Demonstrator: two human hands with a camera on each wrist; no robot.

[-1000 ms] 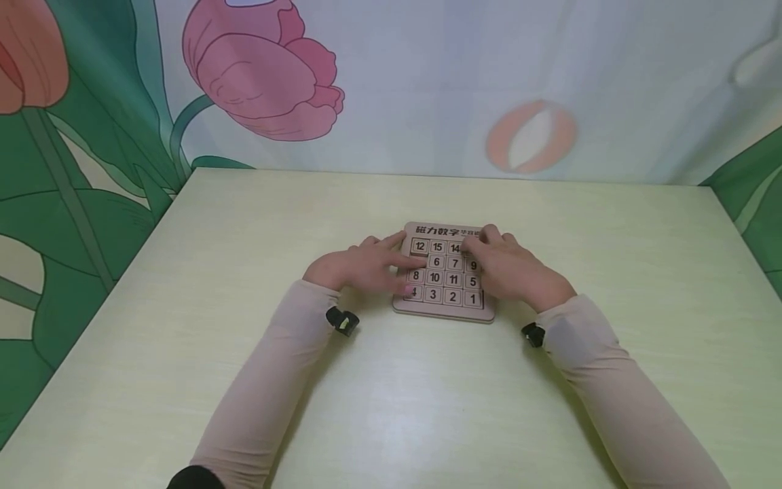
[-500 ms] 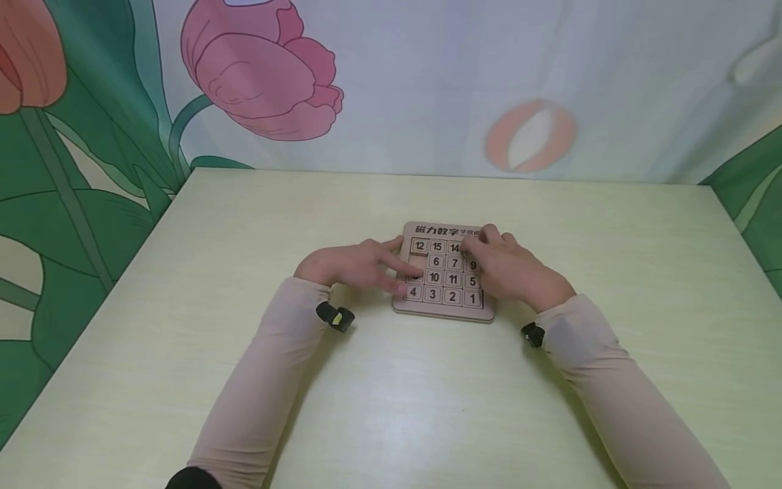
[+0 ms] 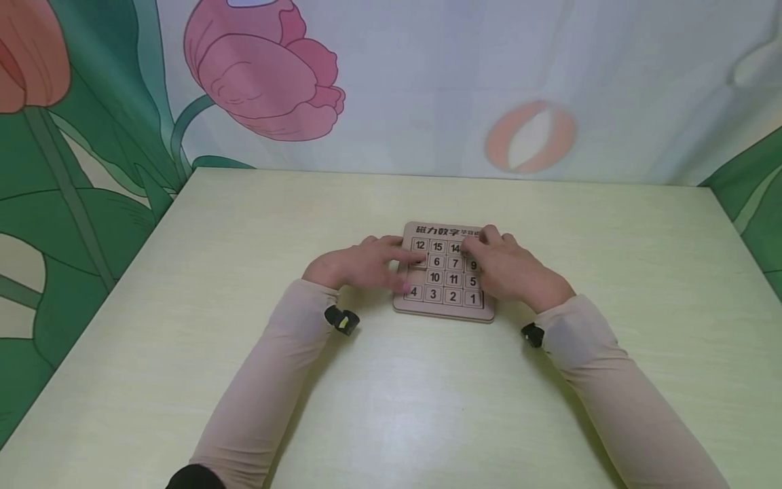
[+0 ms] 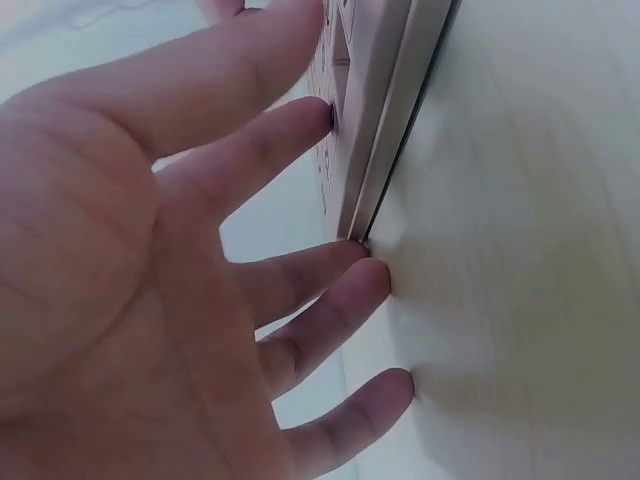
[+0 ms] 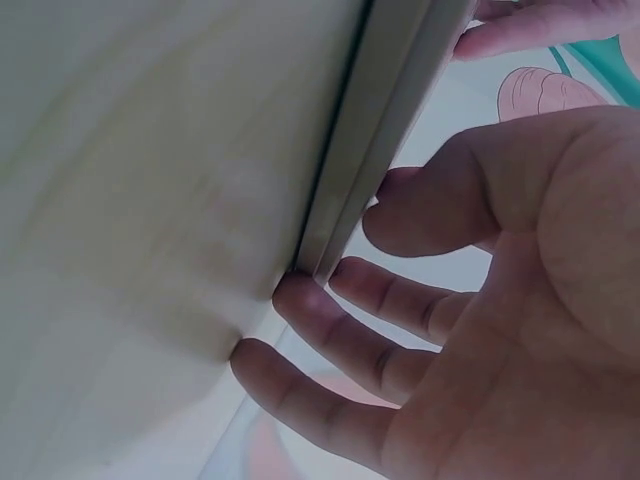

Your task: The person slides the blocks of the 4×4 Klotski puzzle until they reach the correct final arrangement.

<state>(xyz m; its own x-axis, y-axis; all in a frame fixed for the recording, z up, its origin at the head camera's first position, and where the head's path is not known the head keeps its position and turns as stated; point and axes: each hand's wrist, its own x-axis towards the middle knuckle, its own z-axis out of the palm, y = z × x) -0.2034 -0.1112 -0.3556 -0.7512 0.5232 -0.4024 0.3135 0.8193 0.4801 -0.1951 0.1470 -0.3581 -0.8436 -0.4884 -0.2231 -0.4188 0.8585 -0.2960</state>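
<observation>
A pinkish sliding number puzzle [image 3: 442, 314] lies flat on the table, with Chinese lettering along its top and rows of numbered tiles. My left hand [image 3: 363, 265] is at its left side, fingers mostly straight. The index fingertip covers most of a tile in the second row, left column. Below that tile is a bare slot [image 3: 416, 276], above tile 4 [image 3: 414, 292]. In the left wrist view, other fingertips [image 4: 372, 280] reach the board's corner and the tabletop. My right hand [image 3: 510, 265] holds the upper right side with bent fingers, thumb over the face, hiding the tile beside 14.
The pale wood-look table [image 3: 391, 414] extends around the puzzle. Behind it hangs a backdrop [image 3: 427, 88] printed with flowers and leaves. Black straps [image 3: 342, 319] sit on both wrists, below light sleeves [image 3: 263, 380].
My left index finger went down to tile 8 in the third row, then back up. That tile has slid up one row, so the bare slot is now below it. The right hand stayed put.
</observation>
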